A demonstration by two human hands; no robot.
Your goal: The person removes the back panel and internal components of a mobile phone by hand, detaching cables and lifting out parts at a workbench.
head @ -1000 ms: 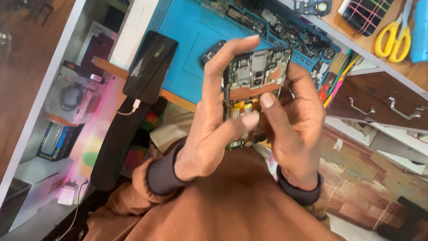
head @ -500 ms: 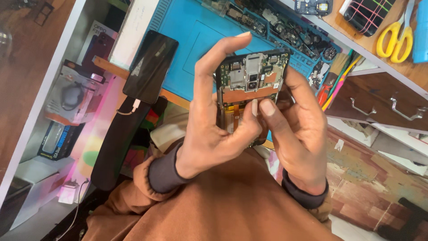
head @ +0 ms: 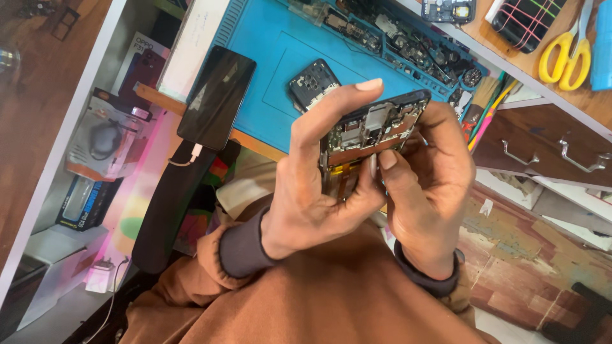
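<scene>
Left hand [head: 312, 191] wrapped around an opened phone [head: 370, 137], index finger stretched over the top edge, thumb pressed against the lower part. Right hand [head: 427, 185] closed on the same phone from the other side, thumb tip [head: 387, 159] set on the bare circuit board close to the left thumb. Phone held in the air above the lap, back cover off, boards and an orange strip exposed, tilted toward the camera and clear of the desk [head: 255, 137].

Likely risks, judged from this grip: a thumbnail pressing too hard on the board and cracking a small part or tearing a thin ribbon; bare skin on open contacts leaving grease or a static spark; a slip of either thumb sending the phone down onto the lap or the floor, since nothing supports it from below.

Further out: a loose phone back with camera holes [head: 312, 83] lying on the blue mat [head: 268, 57], near the desk edge. A dark phone [head: 217, 95] on a charging cable [head: 185, 159] overhanging that edge, easy to knock with an elbow. Small parts in the mat's tray [head: 408, 44], yellow scissors [head: 564, 48] well apart at the far right.
</scene>
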